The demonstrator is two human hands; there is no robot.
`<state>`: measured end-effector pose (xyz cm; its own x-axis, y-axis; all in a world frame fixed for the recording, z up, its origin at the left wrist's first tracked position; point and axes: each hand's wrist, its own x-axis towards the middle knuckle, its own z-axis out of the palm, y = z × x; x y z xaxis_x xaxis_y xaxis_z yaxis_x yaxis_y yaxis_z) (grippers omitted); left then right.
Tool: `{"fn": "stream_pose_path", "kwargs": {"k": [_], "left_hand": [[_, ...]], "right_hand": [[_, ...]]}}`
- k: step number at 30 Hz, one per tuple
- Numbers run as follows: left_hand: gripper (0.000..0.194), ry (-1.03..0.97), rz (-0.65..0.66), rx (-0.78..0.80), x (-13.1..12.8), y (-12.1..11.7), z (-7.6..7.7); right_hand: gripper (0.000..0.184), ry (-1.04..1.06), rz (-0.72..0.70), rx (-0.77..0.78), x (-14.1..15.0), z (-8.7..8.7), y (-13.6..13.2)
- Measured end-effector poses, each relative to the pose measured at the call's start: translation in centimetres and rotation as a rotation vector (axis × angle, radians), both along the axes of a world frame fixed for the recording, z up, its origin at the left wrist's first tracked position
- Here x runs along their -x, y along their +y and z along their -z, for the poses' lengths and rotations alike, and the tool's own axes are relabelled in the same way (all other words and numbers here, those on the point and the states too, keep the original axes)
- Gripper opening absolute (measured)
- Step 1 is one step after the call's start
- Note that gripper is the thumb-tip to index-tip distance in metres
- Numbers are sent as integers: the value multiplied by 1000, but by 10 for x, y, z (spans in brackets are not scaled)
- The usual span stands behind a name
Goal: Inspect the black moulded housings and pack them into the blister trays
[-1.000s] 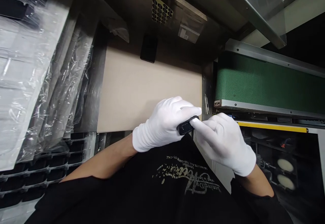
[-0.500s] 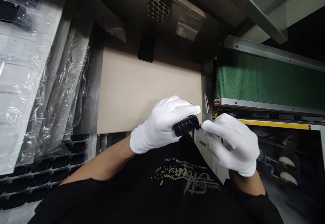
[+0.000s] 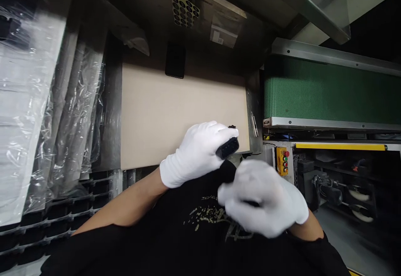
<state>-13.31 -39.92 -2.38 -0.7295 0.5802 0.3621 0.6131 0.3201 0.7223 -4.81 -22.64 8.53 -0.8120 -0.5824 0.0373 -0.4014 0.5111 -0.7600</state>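
Both my hands wear white gloves. My left hand is closed round a small black plastic part, held just above the near right corner of a beige board. My right hand hangs lower, in front of my black shirt, away from the part. It is smeared by motion, and a dark streak shows at its fingers that I cannot make out.
Stacks of trays wrapped in clear film fill the left side, with black trays below them. A green conveyor belt runs on the right above a yellow bar and a button box. A black phone lies at the board's far edge.
My right hand has let go of the black part and dropped down and left towards my chest. The left hand has stayed put with the part in it.
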Motion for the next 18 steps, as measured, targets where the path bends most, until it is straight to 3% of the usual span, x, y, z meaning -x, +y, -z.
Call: {"fn": "stream_pose_path", "kwargs": {"k": [2, 3, 5, 7, 10, 12, 15, 18], "left_hand": [[23, -214, 55, 232, 12, 0, 17], [26, -314, 81, 367, 21, 2, 28], [36, -439, 167, 652, 42, 9, 50], [45, -460, 261, 863, 64, 25, 71], [40, -425, 356, 999, 91, 65, 94], [29, -413, 390, 1049, 101, 96, 101], [23, -389, 427, 1102, 103, 129, 101], [28, -351, 434, 1105, 96, 137, 97]], "right_hand": [[13, -97, -59, 205, -8, 4, 3], [14, -111, -17, 219, -12, 8, 6], [16, -113, 190, 101, -18, 22, 17], [19, -149, 420, -43, -24, 48, 29], [26, -316, 645, -110, -33, 104, 47], [30, -401, 728, -125, -41, 145, 54], [30, -441, 802, -261, -55, 196, 62], [29, -498, 865, -328, -66, 233, 72]]}}
